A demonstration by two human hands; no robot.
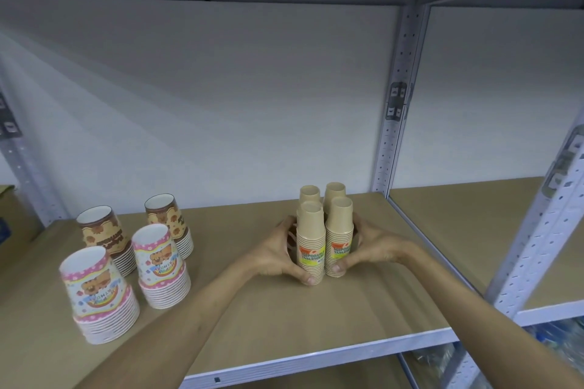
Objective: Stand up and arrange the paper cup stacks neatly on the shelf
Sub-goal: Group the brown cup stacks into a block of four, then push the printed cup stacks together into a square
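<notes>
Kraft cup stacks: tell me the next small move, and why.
Probably let go with both hands. The four kraft cup stacks already stand upright in a tight block, with the left hand and right hand pressed against its sides; the printed stacks stand too.

Eight cup stacks stand on the shelf [252, 325], all upside down. Four are plain kraft stacks, packed together in a two-by-two block: front left [311, 243], front right [339, 237], back left [310, 194] and back right [335, 191]. Two are pink stacks with dotted bands: one nearest the front edge [98, 294], one behind it to the right [161, 265]. Two are brown stacks: one on the left [104, 230], one on the right [169, 221]. Two hands: left [278, 253], right [373, 246].
</notes>
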